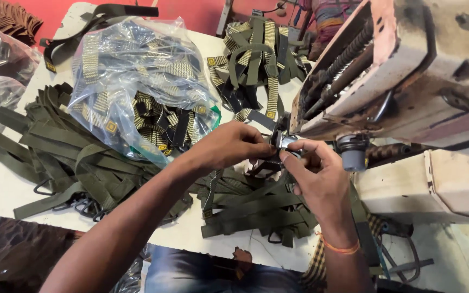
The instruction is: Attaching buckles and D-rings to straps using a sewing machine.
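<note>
My left hand (233,145) and my right hand (315,174) meet under the head of a worn sewing machine (403,70). Between their fingertips they pinch an olive webbing strap with a small metal buckle (284,142), held right at the needle area. The strap's tail hangs down from my left hand toward a loose heap of olive straps (251,209) on the white table (6,190). An orange thread band circles my right wrist.
A larger pile of olive straps with black metal rings (55,157) lies at the left. A clear plastic bag of patterned straps (137,81) sits behind it, and a bundle of patterned straps (256,54) lies at the back. More plastic bags line the left edge.
</note>
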